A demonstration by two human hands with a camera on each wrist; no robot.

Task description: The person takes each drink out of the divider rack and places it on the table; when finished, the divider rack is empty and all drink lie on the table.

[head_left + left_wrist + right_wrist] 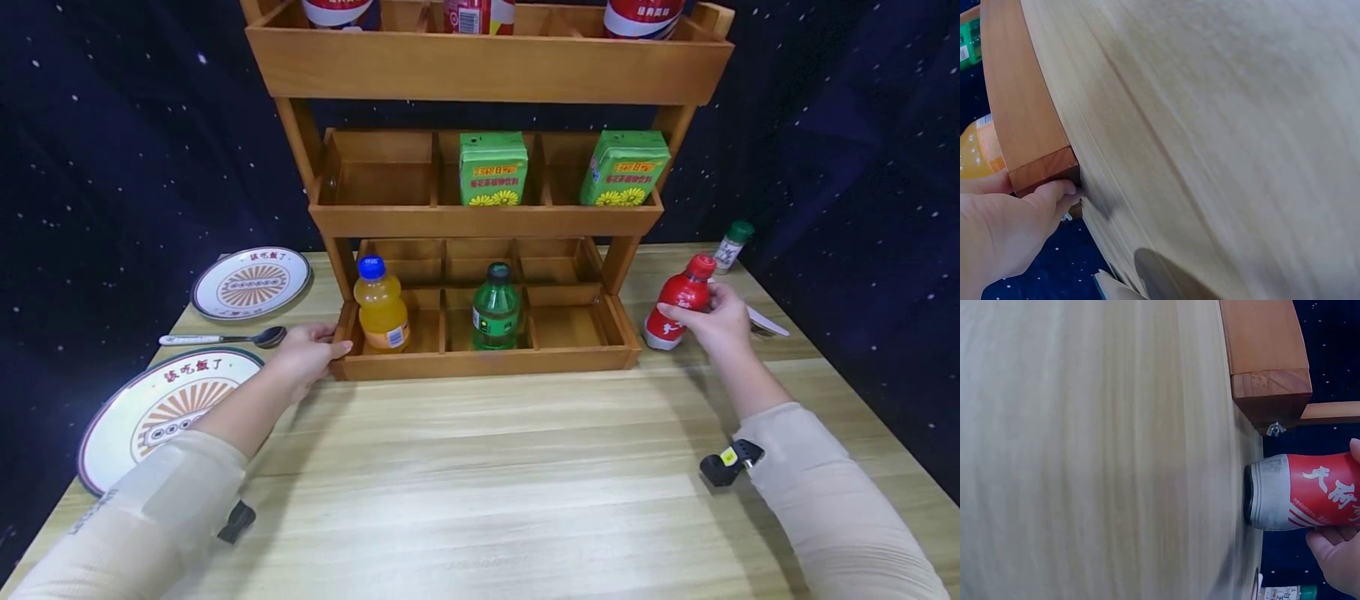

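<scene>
My left hand point(306, 358) grips the lower left front corner of the wooden rack point(487, 365); the left wrist view shows its thumb and fingers about the end of the front board point(1029, 94). To the right of the rack, my right hand point(718, 321) holds a red drink bottle point(678, 302) with a red cap. The bottle leans a little to the right, its pale base point(1269, 494) close to the table. In the rack's bottom tier stand an orange drink bottle point(382, 312) in the left compartment and a green bottle point(496, 310) in the middle one.
Two green drink cartons point(493, 171) stand on the middle tier, with red containers point(480, 17) on the top tier. Plates point(251, 283) and a spoon point(225, 338) lie at the left. A green-capped shaker point(732, 246) stands behind the right hand, near a pale-handled utensil point(767, 322).
</scene>
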